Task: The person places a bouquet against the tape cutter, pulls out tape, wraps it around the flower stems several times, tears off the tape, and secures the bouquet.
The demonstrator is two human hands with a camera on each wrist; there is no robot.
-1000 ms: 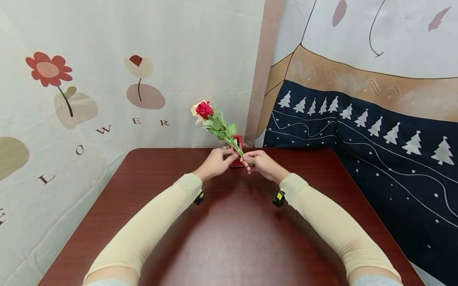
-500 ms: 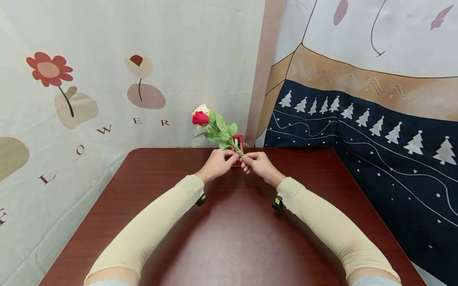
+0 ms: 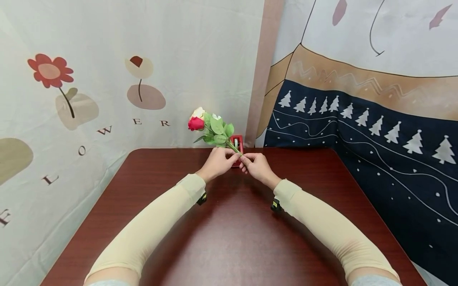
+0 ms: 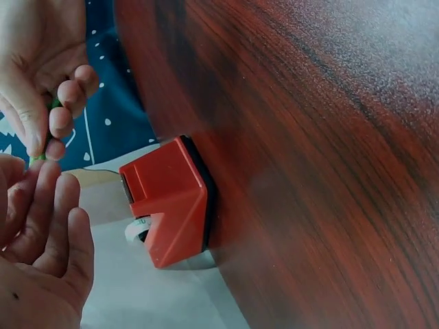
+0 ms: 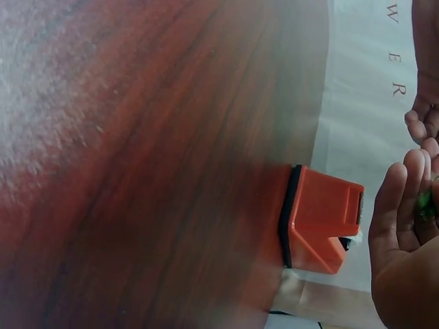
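A small bunch of roses, a red rose [image 3: 196, 123] and a cream rose [image 3: 198, 113] with green leaves [image 3: 216, 127], leans up to the left at the far side of the table. My right hand [image 3: 260, 166] pinches the lower ends of the green stems [image 3: 234, 148] between thumb and fingers. Just left of it, my left hand [image 3: 217, 163] pinches the stems too, the fingertips of both hands nearly meeting. Behind them stands a red tape dispenser [image 4: 175, 202] holding a roll of tape [image 4: 138, 229]. In the right wrist view only a bit of green stem [image 5: 426, 204] shows.
The dark reddish-brown table [image 3: 229, 238] stretches toward me, its far edge against a pale curtain [image 3: 200, 59] printed with flowers and letters. A navy cloth with white trees [image 3: 304, 123] hangs at the right. Each wrist wears a small black device [image 3: 275, 205].
The rose heads have tipped lower and to the left, and the bunch has turned so the red rose sits below the cream one. My right hand has shifted slightly left.
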